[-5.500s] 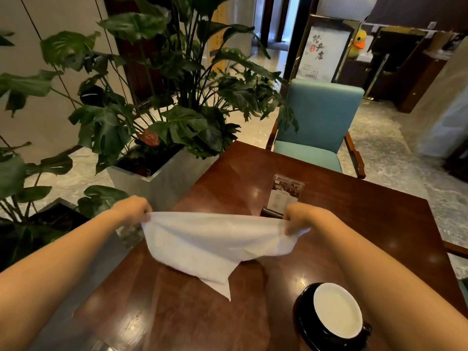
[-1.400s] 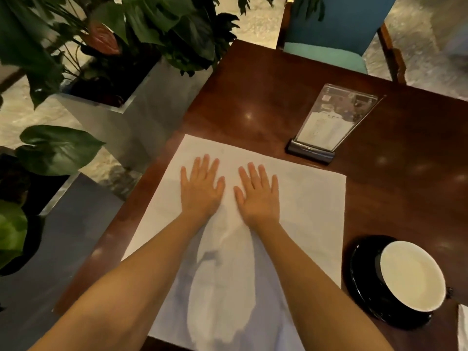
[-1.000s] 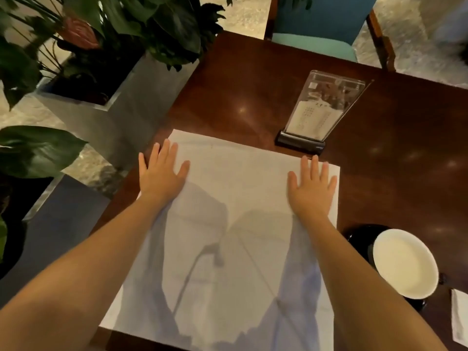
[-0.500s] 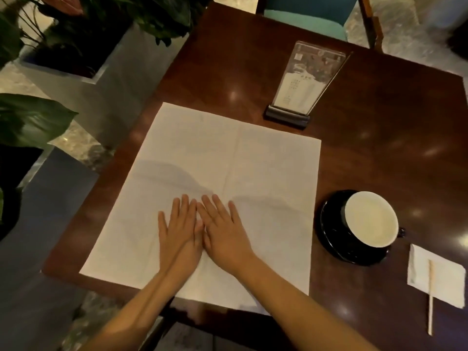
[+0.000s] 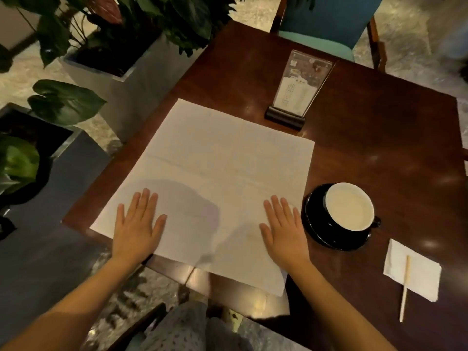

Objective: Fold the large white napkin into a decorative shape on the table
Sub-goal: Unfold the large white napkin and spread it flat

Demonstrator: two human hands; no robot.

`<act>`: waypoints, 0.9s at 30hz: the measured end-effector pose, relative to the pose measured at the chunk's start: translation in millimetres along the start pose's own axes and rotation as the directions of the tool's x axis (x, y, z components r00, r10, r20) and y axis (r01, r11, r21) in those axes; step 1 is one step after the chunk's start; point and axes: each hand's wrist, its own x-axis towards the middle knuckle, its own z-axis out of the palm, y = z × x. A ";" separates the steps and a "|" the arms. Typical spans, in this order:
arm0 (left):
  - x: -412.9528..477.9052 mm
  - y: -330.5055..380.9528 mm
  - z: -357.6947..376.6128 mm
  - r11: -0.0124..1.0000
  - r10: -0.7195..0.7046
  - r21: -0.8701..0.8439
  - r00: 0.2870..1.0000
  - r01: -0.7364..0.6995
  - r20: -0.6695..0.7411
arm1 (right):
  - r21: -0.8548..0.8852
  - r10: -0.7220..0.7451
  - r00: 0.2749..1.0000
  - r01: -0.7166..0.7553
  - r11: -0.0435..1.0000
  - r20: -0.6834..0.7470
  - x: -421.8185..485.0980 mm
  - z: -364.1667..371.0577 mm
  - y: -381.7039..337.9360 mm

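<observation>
White and fully unfolded, the large napkin (image 5: 222,173) lies flat on the dark wooden table (image 5: 379,148) in the view from my head. Its near edge runs close along the table's front edge, and faint creases cross it and mark it into quarters.

Both my hands rest palm down on its near half with the fingers straight and slightly spread, gripping nothing. My left hand (image 5: 136,224) presses near the near-left corner. My right hand (image 5: 283,231) presses by the right edge, well apart from the left.

Just beside my right hand a black saucer (image 5: 316,234) sits close against the napkin's right side, and on it stands a black cup (image 5: 349,206) full of a pale drink. Further right, a small white napkin (image 5: 420,272) lies with a wooden stick (image 5: 404,287) across it, the stick's near end reaching onto the bare wood.

Beyond the large napkin's far-right corner stands a clear menu stand (image 5: 296,89) in a dark base. A teal chair (image 5: 326,24) faces me across the table, and leafy plants in a grey planter (image 5: 131,82) stand to the left.
</observation>
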 end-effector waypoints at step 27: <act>-53.2 111.7 6.5 0.872 0.484 -0.038 0.849 -0.488 0.214 | 0.051 -0.555 0.825 0.562 0.825 -0.105 -107.3 -29.4 31.0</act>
